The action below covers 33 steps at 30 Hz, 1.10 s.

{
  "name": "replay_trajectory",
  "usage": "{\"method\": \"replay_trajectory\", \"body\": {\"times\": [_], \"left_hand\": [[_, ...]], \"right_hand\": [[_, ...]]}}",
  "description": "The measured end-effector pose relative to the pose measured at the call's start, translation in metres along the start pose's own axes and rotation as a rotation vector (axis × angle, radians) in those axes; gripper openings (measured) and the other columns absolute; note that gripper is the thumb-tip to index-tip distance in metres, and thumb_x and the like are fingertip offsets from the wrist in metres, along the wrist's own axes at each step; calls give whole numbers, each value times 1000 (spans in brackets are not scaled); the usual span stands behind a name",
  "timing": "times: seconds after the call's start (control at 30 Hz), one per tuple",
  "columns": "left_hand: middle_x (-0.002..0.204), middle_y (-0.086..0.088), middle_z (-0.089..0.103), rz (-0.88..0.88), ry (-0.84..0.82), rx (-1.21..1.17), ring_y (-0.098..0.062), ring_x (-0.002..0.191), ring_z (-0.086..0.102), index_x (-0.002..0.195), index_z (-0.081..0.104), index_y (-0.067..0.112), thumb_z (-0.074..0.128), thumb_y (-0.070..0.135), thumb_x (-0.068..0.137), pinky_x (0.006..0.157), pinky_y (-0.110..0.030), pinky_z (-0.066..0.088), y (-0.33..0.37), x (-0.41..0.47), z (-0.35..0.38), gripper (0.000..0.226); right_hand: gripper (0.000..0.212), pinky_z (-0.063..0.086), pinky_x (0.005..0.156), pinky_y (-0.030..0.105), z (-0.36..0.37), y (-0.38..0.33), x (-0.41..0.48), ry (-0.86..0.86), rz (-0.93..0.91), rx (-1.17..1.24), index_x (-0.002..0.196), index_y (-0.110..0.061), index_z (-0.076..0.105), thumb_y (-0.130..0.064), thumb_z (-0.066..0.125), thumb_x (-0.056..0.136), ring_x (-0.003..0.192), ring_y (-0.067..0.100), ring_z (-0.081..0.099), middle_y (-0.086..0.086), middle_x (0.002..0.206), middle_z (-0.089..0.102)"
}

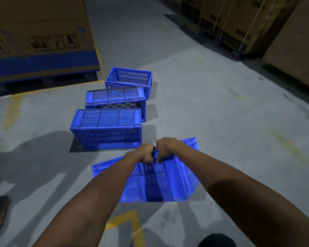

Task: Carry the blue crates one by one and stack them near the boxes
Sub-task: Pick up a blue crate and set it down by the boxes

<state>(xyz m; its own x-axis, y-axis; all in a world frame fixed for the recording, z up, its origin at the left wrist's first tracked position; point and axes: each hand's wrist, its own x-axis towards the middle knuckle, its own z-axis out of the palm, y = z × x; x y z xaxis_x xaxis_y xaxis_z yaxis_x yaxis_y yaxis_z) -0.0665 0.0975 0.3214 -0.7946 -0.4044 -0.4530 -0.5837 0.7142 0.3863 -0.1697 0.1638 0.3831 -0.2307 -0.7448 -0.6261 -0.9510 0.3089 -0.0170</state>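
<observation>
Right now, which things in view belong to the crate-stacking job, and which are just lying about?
Job: blue slatted plastic crate, gripped by left hand and right hand; on the floor, near crate, middle crate, far crate, same blue plastic; big cardboard box with blue band beside them.
Lying about: strapped cardboard boxes at right; yellow floor lines; dark shoe at bottom edge.

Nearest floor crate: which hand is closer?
Left. The left hand grips the carried crate just right of the floor crate; the right hand grips alongside, farther right.
</observation>
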Motion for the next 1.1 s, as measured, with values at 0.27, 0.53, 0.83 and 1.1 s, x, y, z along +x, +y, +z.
{"method": "replay_trajectory", "body": {"times": [0.27, 0.53, 0.83, 1.1], "left_hand": [[99, -10, 74, 164, -152, -73, -27, 89, 70, 95, 75, 14, 74, 30, 65, 77, -40, 57, 135, -81, -208, 34], [97, -6, 75, 148, -138, -32, -18, 78, 65, 94, 75, 11, 90, 28, 63, 81, -38, 56, 188, -170, -390, 38], [67, -7, 69, 246, 51, 121, -13, 52, 64, 82, 72, 10, 87, 0, 63, 54, -28, 57, 236, -194, -502, 26], [78, 0, 69, 496, 298, 302, -15, 70, 62, 88, 66, 17, 93, 15, 53, 63, -34, 55, 355, -145, -567, 44]], "right_hand": [[52, 51, 93, 38, -210, 25, -166, -232, 106, -65, 106, -20, 74, -50, 86, 66, 94, 22, 63, 4, 110, 70], [59, 54, 71, 35, -377, 67, -327, -48, 256, -36, 107, -1, 72, -42, 88, 68, 75, 23, 62, 12, 106, 73], [64, 53, 79, 35, -468, 103, -441, 208, 352, -62, 115, -6, 69, -42, 89, 66, 93, 24, 63, 3, 107, 68], [58, 51, 69, 35, -451, 195, -424, 519, 357, 117, 76, -16, 59, -64, 85, 57, 80, 24, 59, 0, 79, 59]]}}
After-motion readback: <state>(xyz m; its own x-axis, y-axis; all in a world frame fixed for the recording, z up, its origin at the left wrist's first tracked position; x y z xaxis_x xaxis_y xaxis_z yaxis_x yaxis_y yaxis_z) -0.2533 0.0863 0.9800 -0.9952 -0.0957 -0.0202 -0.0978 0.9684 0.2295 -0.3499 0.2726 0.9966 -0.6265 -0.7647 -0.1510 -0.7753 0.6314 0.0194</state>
